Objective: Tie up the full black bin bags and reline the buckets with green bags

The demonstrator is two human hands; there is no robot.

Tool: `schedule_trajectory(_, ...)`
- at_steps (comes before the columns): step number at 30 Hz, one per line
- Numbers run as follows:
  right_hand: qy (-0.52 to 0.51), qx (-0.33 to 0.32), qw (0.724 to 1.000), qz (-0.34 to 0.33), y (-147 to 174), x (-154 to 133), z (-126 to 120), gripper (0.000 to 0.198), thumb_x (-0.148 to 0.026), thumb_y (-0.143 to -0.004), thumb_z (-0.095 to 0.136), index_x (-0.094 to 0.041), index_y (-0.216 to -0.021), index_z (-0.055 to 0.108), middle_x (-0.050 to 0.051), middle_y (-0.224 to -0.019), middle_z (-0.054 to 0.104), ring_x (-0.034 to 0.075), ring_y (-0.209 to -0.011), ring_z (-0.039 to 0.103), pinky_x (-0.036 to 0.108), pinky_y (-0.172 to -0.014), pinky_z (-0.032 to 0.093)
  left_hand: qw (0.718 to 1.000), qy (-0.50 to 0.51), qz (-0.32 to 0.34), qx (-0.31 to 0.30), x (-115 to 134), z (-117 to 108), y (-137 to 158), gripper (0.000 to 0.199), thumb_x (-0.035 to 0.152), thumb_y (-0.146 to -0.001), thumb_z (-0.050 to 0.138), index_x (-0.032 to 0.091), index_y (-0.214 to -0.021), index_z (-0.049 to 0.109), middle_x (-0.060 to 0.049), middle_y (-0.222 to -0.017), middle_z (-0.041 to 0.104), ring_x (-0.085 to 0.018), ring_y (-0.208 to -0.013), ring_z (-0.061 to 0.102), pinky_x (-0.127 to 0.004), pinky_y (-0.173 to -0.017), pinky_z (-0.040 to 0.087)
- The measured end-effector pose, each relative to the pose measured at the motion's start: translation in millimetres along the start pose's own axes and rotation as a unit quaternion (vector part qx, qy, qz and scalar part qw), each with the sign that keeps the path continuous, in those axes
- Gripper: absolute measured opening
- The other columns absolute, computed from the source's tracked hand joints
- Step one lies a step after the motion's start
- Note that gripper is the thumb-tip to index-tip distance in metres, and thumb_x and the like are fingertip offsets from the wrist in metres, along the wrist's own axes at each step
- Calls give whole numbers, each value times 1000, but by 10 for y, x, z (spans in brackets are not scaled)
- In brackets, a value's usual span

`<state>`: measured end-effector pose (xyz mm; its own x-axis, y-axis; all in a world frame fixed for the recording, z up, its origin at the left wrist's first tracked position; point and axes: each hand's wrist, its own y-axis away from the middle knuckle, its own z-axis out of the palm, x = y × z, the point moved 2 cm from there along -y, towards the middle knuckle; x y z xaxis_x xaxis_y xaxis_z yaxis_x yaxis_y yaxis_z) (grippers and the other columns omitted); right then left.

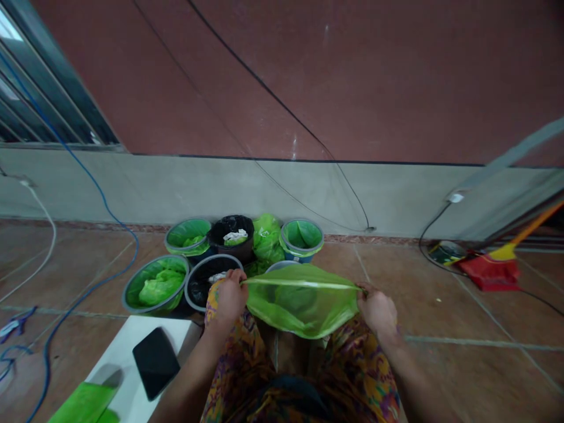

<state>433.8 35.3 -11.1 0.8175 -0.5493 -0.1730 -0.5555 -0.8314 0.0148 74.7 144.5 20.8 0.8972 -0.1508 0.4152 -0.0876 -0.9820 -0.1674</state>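
A seated person is stretching a thin green plastic bag (302, 302) taut above the knees, the left hand (230, 298) and the right hand (378, 310) each pinching one end of its mouth, fingers clamped on the film. Just beyond it, lined bins (155, 286) are clustering against the wall (282, 188), with a dark phone (155, 362) lying on a white surface (127, 352) at the left. Pulled so tight, the flimsy film is looking liable to tear or slip from the fingers.
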Motion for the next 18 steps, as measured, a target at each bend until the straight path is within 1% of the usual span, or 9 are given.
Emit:
schedule_trajectory(2, 50, -50, 997, -31, 63, -30, 66, 35, -22, -92, 45, -22, -114, 72, 14, -89, 75, 25, -85, 72, 31, -74, 50, 1000, 5, -9, 30, 5, 14, 11, 16, 9, -79, 54, 18, -89, 62, -6, -91, 67, -18, -84, 63, -28, -79, 45)
schedule_trajectory(4, 81, -70, 992, -68, 145, -137, 117, 30, -20, -90, 50, -18, -110, 72, 16, -94, 74, 26, -92, 70, 33, -79, 50, 999, 19, -11, 39, 24, 36, 16, 17, 9, -80, 54, 19, -92, 60, -6, -89, 67, -19, -85, 63, -28, -80, 46)
schedule_trajectory(6, 68, -51, 989, -119, 238, -347, 142, 35, -23, -85, 59, -17, -119, 68, 16, -112, 69, 28, -105, 65, 35, -86, 49, 998, 41, -7, 40, 67, 65, 21, 18, 9, -80, 54, 20, -93, 59, -5, -90, 67, -18, -88, 63, -28, -82, 46)
schedule_trajectory(9, 3, -11, 974, -225, 373, -802, 150, 60, -30, -80, 67, -18, -137, 54, 14, -133, 59, 29, -120, 55, 39, -98, 46, 997, 72, 4, 40, 170, 113, 41, 20, 7, -79, 53, 20, -94, 58, -5, -94, 67, -18, -93, 63, -27, -85, 46)
schedule_trajectory(10, -19, -3, 967, -254, 404, -955, 148, 60, -32, -81, 66, -17, -138, 53, 14, -133, 59, 28, -121, 54, 39, -100, 45, 996, 78, 10, 37, 205, 128, 50, 21, 7, -79, 53, 20, -95, 58, -5, -95, 67, -18, -93, 63, -27, -86, 46)
schedule_trajectory(12, -48, -5, 953, -299, 430, -1209, 141, 44, -32, -87, 59, -18, -129, 61, 12, -124, 64, 25, -116, 57, 36, -100, 45, 996, 84, 25, 30, 260, 154, 67, 24, 5, -79, 53, 20, -97, 58, -5, -97, 66, -17, -93, 62, -28, -86, 46)
schedule_trajectory(14, -64, -19, 946, -317, 399, -1346, 126, 28, -28, -93, 51, -19, -111, 70, 10, -108, 70, 21, -106, 63, 32, -96, 47, 996, 81, 37, 21, 275, 169, 77, 27, 4, -79, 52, 19, -101, 59, -6, -100, 65, -17, -94, 62, -28, -87, 46)
schedule_trajectory(15, -74, -20, 946, -315, 363, -1366, 112, 27, -24, -94, 48, -20, -105, 72, 8, -104, 72, 20, -101, 65, 30, -94, 48, 996, 74, 40, 16, 264, 175, 78, 30, 3, -79, 51, 19, -102, 59, -6, -102, 65, -18, -94, 63, -28, -87, 46)
schedule_trajectory(18, -109, 25, 958, -263, 208, -1273, 37, 32, -18, -94, 45, -21, -114, 70, 7, -109, 74, 16, -97, 69, 25, -90, 49, 998, 45, 34, 6, 176, 196, 79, 39, -2, -74, 51, 18, -106, 61, -7, -106, 65, -19, -96, 63, -28, -87, 47)
